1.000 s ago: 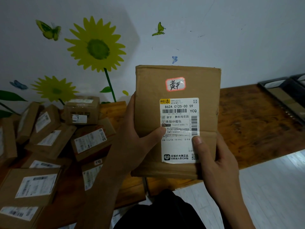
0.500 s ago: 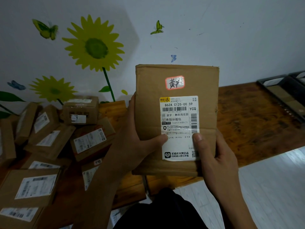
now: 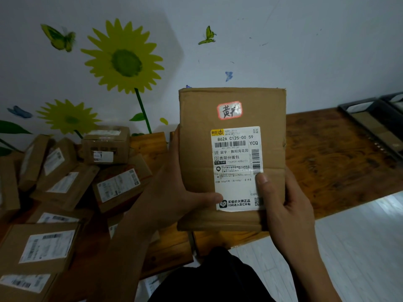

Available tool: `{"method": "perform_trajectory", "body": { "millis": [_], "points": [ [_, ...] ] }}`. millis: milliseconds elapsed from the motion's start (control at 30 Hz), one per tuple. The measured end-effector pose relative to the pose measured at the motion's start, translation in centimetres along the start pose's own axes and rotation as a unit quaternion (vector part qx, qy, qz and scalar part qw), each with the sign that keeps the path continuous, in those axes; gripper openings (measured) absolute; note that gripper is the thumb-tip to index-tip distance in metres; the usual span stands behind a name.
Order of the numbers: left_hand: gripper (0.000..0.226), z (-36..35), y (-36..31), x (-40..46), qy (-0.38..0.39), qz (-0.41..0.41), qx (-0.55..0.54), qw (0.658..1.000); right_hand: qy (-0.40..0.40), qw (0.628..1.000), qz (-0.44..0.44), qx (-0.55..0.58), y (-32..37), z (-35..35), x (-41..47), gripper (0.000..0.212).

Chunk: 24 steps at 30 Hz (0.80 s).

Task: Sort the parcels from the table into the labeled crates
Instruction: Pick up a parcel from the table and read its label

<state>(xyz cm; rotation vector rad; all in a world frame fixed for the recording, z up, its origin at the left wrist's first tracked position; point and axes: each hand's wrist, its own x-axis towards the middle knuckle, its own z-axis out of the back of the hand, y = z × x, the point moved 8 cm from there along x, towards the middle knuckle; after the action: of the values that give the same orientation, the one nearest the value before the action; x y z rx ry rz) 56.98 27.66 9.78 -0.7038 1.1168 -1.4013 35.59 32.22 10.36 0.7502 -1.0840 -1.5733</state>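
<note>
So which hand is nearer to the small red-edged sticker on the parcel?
Neither clearly. The left hand grips the parcel at its left edge, the right hand at its lower right corner, both below the sticker.

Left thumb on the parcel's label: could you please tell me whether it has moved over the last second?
Yes. The left thumb slid down the white label, from its middle lines to the logo near its bottom edge.

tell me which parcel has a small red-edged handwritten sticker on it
The parcel held up in both hands, left hand and right hand. The sticker sits above its shipping label; the piled parcels show only white printed labels.
</note>
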Motion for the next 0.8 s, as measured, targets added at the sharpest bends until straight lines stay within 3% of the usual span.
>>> {"method": "perform_trajectory", "body": {
  "millis": [167,333,533,800],
  "points": [
    [0.154,0.0,0.2,-0.2,0.017,0.01,0.031,0.999,0.001,1.0,0.008,0.002,0.2,0.0,0.0,0.057],
    [0.144,0.3,0.2,-0.4,-0.022,0.016,0.029,0.999,0.0,1.0,0.001,-0.003,-0.3,-0.4,0.0,0.056],
    [0.114,0.3,0.3,-0.3,-0.07,-0.002,0.001,0.998,-0.006,1.0,-0.003,-0.001,-0.5,-0.5,0.1,0.044],
    [0.074,1.8,0.6,0.1,-0.2,-0.03,-0.081,0.976,0.015,1.0,-0.011,0.011,-1.1,-1.2,-0.2,0.052]
  ]
}}
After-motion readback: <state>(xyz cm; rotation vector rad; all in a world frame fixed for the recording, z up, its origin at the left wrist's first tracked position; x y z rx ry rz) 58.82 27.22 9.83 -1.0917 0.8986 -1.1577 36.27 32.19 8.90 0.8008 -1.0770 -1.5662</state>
